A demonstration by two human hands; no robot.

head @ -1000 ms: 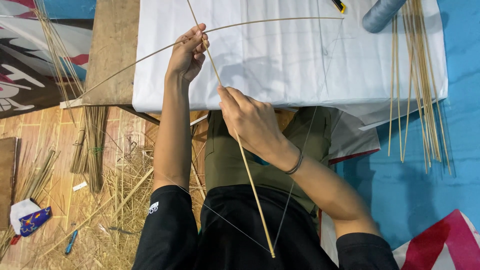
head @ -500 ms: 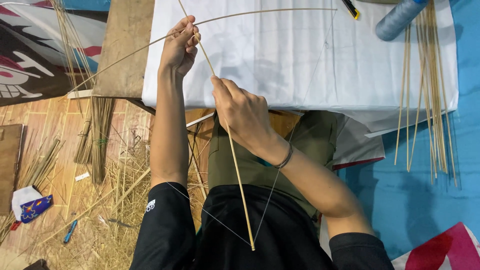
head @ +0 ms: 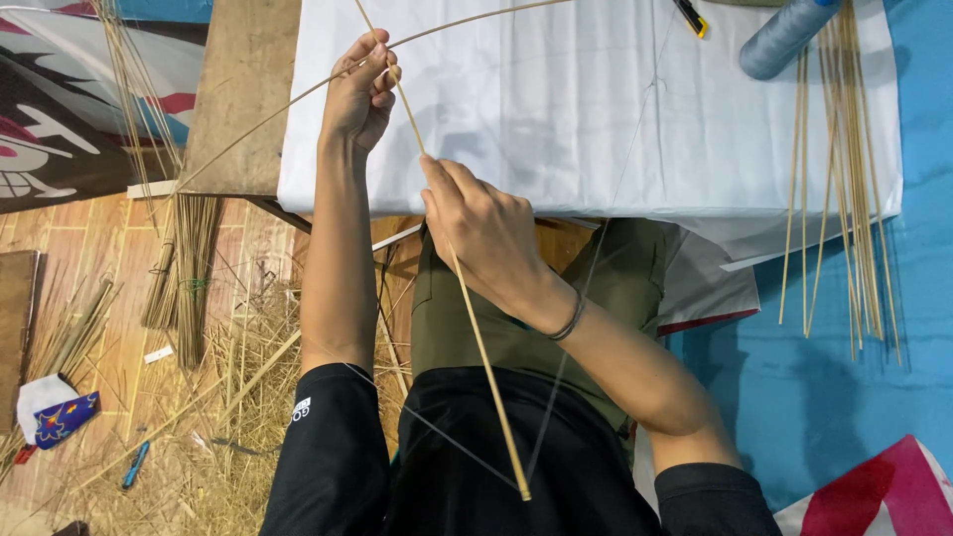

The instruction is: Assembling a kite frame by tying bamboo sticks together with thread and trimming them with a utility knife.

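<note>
**Two bamboo strips held crossed over white sheet**

The crossing of a straight bamboo strip [head: 467, 308] and a curved bamboo strip [head: 278, 109] is pinched by the fingers [head: 382, 65] of the left hand [head: 359, 99]. The straight strip is clasped lower down by the right hand [head: 486, 233], its fingers closed around it; its free end is seen toward 6 o'clock, over the lap. A white sheet [head: 596, 109] is spread beneath. At 2 o'clock, a grey thread spool [head: 784, 40] and loose bamboo sticks [head: 844, 179] are laid.
</note>
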